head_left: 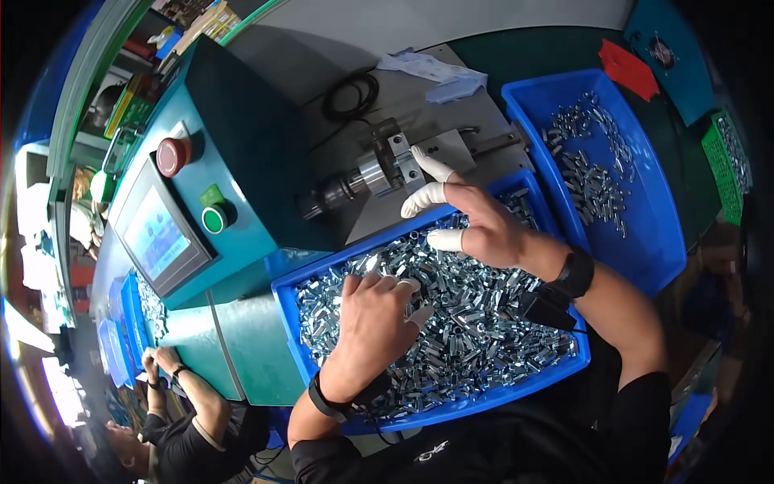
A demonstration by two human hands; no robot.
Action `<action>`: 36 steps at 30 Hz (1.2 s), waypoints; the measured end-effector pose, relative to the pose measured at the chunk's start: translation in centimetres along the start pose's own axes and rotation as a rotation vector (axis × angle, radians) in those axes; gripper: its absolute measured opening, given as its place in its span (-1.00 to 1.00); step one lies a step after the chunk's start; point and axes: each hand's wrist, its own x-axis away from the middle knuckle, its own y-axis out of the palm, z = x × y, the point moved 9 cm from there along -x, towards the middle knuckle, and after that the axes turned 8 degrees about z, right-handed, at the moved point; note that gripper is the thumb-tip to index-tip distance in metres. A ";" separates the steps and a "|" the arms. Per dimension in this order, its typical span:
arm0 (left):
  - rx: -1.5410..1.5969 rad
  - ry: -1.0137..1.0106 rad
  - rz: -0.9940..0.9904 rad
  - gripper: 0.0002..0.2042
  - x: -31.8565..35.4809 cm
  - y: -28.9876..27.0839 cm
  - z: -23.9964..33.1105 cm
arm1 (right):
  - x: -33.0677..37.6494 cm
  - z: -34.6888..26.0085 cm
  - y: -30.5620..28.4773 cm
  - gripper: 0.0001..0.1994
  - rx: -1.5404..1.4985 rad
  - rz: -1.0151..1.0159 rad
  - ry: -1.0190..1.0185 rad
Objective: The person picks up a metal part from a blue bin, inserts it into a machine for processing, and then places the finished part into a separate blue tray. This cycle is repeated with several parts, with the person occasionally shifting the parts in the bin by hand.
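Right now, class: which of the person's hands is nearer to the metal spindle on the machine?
Right. The right hand reaches up beside the metal spindle, its covered fingertips almost at it. The left hand lies lower, on the small metal parts in the blue tray.

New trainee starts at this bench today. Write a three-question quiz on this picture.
1. True or false: the left hand rests on the metal parts in the near bin.
2. The right hand reaches toward: A) the red button B) the spindle C) the far bin.
3. Fill in: the right hand's fingertips wear white finger ____.

Key
1. True.
2. B. The covered fingers point at the spindle on the grey plate, not at the button or the far bin.
3. Cots.
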 end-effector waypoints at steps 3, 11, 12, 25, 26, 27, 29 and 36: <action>-0.031 0.010 -0.077 -0.77 0.3 0.9 0.0 | -0.2 0.1 0.7 -0.66 -0.040 -0.048 0.010; -0.070 0.019 -0.194 -0.77 0.4 1.5 0.3 | -0.2 0.6 0.6 -0.65 -0.033 -0.042 0.006; -0.063 0.024 -0.178 -0.76 0.4 1.4 0.5 | -0.1 0.8 0.5 -0.65 -0.012 -0.025 -0.002; -0.057 0.072 -0.113 -0.75 1.0 1.2 0.3 | 0.1 0.6 0.2 -0.66 0.137 0.032 -0.066; -0.068 0.077 -0.093 -0.75 1.3 1.0 0.0 | -0.2 0.2 0.6 -0.66 0.122 -0.001 -0.106; -0.090 0.043 -0.061 -0.75 1.3 0.8 -0.4 | -0.1 0.3 0.4 -0.65 0.130 0.001 -0.083; -0.091 0.075 -0.128 -0.76 1.4 1.7 0.0 | 0.0 -0.1 0.3 -0.64 0.132 -0.031 -0.092; -0.144 0.018 -0.226 -0.74 1.7 3.1 -0.2 | -1.4 0.6 -1.2 -0.64 0.060 -0.025 0.003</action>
